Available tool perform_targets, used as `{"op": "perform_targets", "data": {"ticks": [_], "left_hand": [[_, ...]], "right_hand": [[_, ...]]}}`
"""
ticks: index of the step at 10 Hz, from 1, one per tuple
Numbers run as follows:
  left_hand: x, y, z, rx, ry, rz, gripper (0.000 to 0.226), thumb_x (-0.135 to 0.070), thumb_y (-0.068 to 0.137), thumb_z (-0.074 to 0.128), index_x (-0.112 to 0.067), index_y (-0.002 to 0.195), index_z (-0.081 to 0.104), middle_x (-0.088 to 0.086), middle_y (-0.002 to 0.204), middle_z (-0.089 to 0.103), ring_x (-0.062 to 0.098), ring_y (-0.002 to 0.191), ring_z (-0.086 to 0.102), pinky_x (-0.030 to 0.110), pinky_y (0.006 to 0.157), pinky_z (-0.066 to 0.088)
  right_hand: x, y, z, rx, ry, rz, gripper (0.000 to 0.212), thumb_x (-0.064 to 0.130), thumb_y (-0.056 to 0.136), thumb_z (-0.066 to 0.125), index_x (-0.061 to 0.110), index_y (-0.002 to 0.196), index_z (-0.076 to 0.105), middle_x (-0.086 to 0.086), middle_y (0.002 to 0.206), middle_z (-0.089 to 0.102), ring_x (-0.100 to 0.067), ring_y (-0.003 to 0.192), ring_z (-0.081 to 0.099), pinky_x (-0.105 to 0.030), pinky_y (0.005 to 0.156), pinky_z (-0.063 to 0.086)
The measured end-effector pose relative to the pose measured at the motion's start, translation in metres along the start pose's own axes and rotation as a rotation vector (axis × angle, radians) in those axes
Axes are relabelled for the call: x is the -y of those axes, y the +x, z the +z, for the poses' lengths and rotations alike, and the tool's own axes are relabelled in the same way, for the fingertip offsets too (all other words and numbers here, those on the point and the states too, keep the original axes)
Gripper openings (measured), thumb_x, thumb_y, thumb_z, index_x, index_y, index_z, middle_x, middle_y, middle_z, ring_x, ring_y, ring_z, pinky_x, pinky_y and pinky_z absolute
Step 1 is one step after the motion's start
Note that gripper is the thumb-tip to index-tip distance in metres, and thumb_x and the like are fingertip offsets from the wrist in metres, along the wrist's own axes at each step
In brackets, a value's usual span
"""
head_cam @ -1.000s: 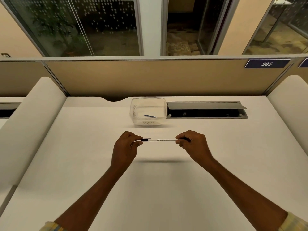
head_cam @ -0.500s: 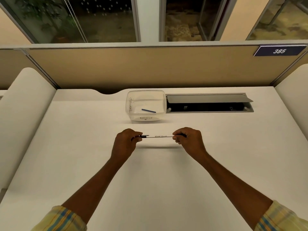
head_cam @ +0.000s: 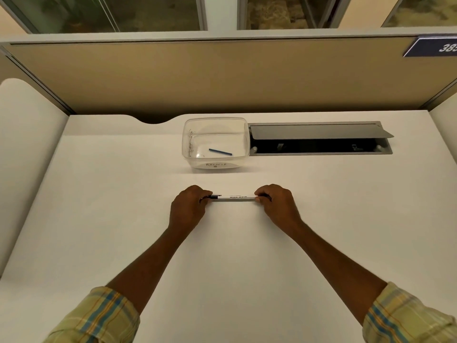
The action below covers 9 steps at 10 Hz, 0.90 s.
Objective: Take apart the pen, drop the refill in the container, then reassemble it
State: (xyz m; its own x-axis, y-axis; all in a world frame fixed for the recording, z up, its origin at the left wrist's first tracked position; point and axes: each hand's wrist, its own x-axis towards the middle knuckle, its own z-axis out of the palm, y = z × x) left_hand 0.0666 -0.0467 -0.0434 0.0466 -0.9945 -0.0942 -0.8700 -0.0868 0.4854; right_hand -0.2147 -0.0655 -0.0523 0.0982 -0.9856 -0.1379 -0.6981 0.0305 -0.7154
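Note:
A white pen (head_cam: 235, 197) with a black cap end lies level between my two hands, low over the white desk. My left hand (head_cam: 189, 209) pinches the black capped end, and my right hand (head_cam: 275, 205) pinches the other end. Both ends are hidden inside the fingers. Behind the pen stands a clear plastic container (head_cam: 243, 134) with a handwritten label on its front. A short blue refill (head_cam: 220, 152) lies on the container's floor.
An open grey cable hatch (head_cam: 319, 138) is sunk into the desk (head_cam: 123, 219) right of the container. A tan partition wall (head_cam: 222, 78) closes the back, and white dividers stand at both sides.
Both hands have lowered the pen toward the desk, still gripping its ends. The camera has tilted down, so the container and hatch sit higher in view.

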Motion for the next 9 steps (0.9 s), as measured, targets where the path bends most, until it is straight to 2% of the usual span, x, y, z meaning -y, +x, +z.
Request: {"op": "perform_targets", "data": {"ticks": [2,3,5,7,9], "left_hand": [[0.004,0.0,0.01,-0.002,0.038,-0.002,0.026,-0.023,0.097,0.07,-0.033,0.118,0.079,-0.006,0.102,0.072,0.021,0.094,0.068,0.027,0.069,0.042],[0.006,0.001,0.012,0.005,0.045,-0.001,0.026,-0.023,0.097,0.069,-0.033,0.119,0.079,-0.006,0.101,0.07,0.021,0.093,0.068,0.028,0.068,0.042],[0.008,-0.001,0.013,0.019,0.077,0.031,0.027,-0.021,0.099,0.068,-0.03,0.123,0.078,-0.003,0.104,0.07,0.024,0.095,0.068,0.03,0.07,0.049],[0.007,-0.004,0.013,0.031,0.075,0.036,0.029,-0.02,0.1,0.066,-0.028,0.126,0.075,-0.004,0.109,0.069,0.023,0.1,0.068,0.032,0.072,0.054],[0.009,-0.013,0.011,-0.002,0.079,0.02,0.041,-0.036,0.098,0.068,-0.027,0.138,0.065,-0.005,0.121,0.066,0.022,0.117,0.064,0.038,0.083,0.06]], "right_hand": [[-0.004,0.004,0.011,0.001,-0.019,0.019,0.009,0.009,0.093,0.079,0.012,0.1,0.081,-0.005,0.099,0.07,-0.022,0.091,0.066,-0.039,0.084,0.057],[-0.007,0.005,0.013,0.0,-0.029,0.019,0.008,0.009,0.093,0.08,0.012,0.1,0.081,-0.005,0.099,0.069,-0.023,0.09,0.066,-0.038,0.082,0.056],[-0.008,0.006,0.017,-0.009,-0.037,0.023,0.009,0.009,0.092,0.081,0.013,0.1,0.08,-0.003,0.097,0.067,-0.015,0.084,0.06,-0.028,0.078,0.049],[-0.01,0.006,0.019,-0.009,-0.023,0.016,0.012,0.009,0.093,0.08,0.013,0.104,0.079,-0.003,0.099,0.066,-0.014,0.084,0.061,-0.025,0.078,0.05],[-0.014,0.006,0.014,-0.005,0.027,0.075,0.025,0.01,0.087,0.084,0.013,0.111,0.077,-0.002,0.102,0.066,-0.013,0.084,0.059,-0.027,0.082,0.049]]}}
